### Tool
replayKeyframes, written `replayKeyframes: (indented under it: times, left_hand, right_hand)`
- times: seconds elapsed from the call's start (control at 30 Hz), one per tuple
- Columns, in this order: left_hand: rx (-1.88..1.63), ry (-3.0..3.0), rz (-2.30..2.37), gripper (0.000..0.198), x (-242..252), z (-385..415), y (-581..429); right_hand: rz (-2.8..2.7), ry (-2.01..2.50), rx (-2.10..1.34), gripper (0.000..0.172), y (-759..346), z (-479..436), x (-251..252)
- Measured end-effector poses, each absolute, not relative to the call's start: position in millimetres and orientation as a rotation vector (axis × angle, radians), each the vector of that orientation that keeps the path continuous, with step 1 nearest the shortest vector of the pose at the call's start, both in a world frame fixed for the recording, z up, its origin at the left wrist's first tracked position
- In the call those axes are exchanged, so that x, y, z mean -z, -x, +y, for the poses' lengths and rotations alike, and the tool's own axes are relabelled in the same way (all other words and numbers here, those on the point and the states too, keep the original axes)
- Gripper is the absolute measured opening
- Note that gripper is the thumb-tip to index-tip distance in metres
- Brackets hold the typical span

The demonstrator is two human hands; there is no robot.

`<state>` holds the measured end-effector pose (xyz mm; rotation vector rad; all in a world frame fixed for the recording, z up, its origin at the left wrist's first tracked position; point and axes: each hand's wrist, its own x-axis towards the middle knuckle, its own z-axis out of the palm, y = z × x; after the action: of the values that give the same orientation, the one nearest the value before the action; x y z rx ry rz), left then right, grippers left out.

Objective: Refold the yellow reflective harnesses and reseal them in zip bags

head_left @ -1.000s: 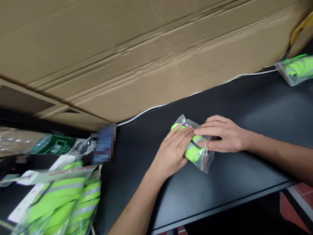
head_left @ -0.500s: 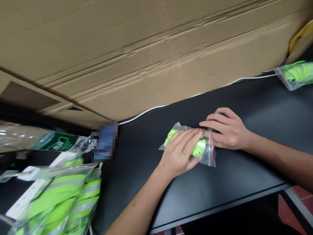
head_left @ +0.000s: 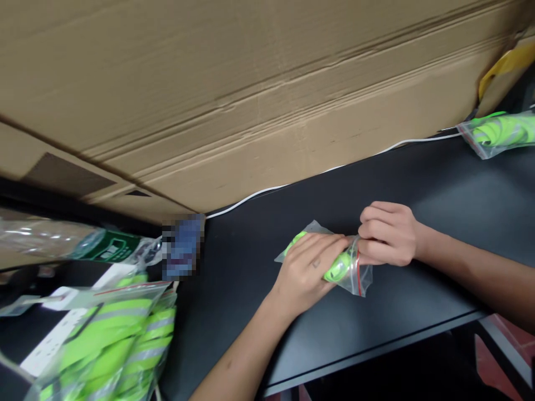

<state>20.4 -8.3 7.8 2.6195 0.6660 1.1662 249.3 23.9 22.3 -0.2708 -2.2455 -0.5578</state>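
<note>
A clear zip-lock bag (head_left: 353,266) with a red seal line lies on the dark table, a rolled bright green strap with grey reflective bands (head_left: 337,268) inside it. My left hand (head_left: 307,267) is wrapped over the bag from above, fingers pressed together, covering much of the green roll. At the bag's sealing end, my right hand (head_left: 388,234) has its fingers curled in a pinch on the upper corner by the red line. The fingertips are partly hidden there.
More bagged green straps lie at left (head_left: 108,334) and far right (head_left: 501,131). Beside the left pile are a white power strip (head_left: 52,342) and a plastic bottle with a green label (head_left: 108,245). Cardboard (head_left: 267,100) walls the back; a white cable (head_left: 254,196) runs along its foot.
My right hand has gone from loosely spread fingers to a curled pinch on the bag's sealing edge. My left hand keeps its hold. The view has shifted slightly.
</note>
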Motion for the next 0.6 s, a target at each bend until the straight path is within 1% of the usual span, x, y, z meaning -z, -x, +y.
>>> replayKeyframes:
  times: [0.1, 0.23, 0.37, 0.43, 0.5, 0.57, 0.6]
  left_hand:
    - [-1.205, -2.383, 0.636, 0.045, -16.6, -9.7, -18.4]
    - [-1.167, -2.032, 0.727, 0.043, -32.5, -19.0, -21.4]
    - [-1.086, -1.774, 0.777, 0.032, -41.1, -25.8, -28.1]
    - [-1.107, -1.640, 0.758, 0.026, -40.8, -25.1, -29.3]
    - [-1.159, -1.497, 0.766, 0.023, -38.3, -22.5, -28.4]
    - [-1.170, -1.373, 0.800, 0.025, -34.9, -19.8, -26.9]
    - [-1.156, -1.321, 0.818, 0.027, -33.3, -18.8, -26.3]
  right_hand:
    - [-2.312, 0.237, 0.452, 0.035, -246.0, 20.0, -28.6]
    - [-2.428, 0.237, 0.165, 0.033, -245.2, 13.0, -39.9]
    - [-2.410, 0.341, -0.159, 0.026, -252.1, 7.0, -50.8]
    - [-2.362, 0.389, -0.394, 0.020, -256.6, 5.7, -56.6]
    - [-2.294, 0.404, -0.718, 0.021, -260.5, 6.5, -62.6]
    - [-2.255, 0.398, -0.994, 0.020, -263.5, 9.4, -68.7]
    - [-2.257, 0.402, -1.068, 0.018, -264.6, 11.5, -71.8]
